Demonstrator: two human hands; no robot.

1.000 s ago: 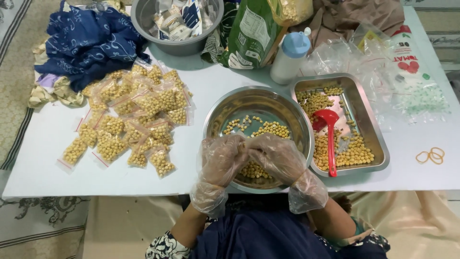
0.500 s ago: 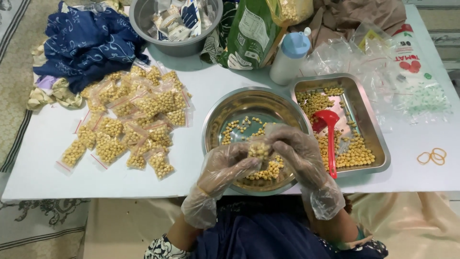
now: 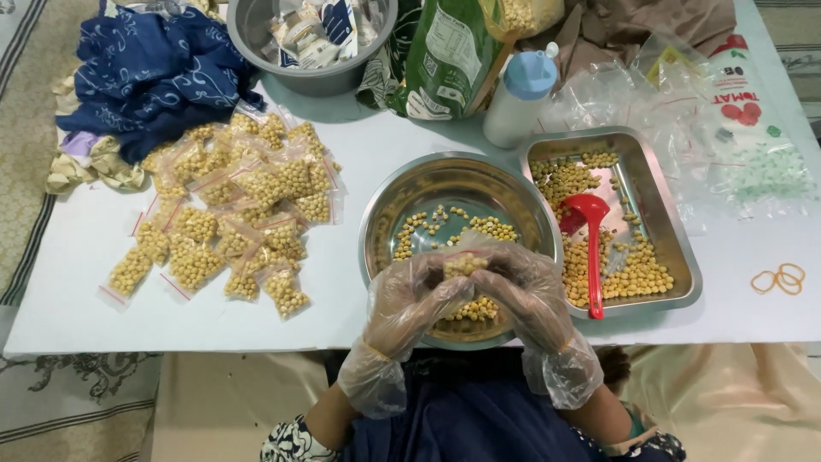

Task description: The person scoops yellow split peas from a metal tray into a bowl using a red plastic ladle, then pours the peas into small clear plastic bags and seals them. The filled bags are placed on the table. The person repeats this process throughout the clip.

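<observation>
The white surface [image 3: 359, 154] stretches left to right before me, with a blue patterned cloth [image 3: 150, 73] bunched at its far left and a grey bowl [image 3: 299, 77] of wrapped packets at the far edge. A heap of filled small bags [image 3: 231, 205] of yellow beans lies on the left. At the near middle sits a round steel bowl [image 3: 513, 197] with scattered beans; just right of it, a rectangular steel tray [image 3: 676, 257] holds more beans and a red scoop [image 3: 588, 231]. A green pouch [image 3: 445, 56] and a white bottle with a blue cap [image 3: 517, 98] stand beyond the bowl. Over the bowl's near rim, my left hand [image 3: 406, 299] and right hand [image 3: 526, 291], both in clear plastic gloves, meet, each grip pinching a small clear bag of beans [image 3: 464, 263] between the fingertips. Orange rubber bands [image 3: 780, 279] lie at the right.
</observation>
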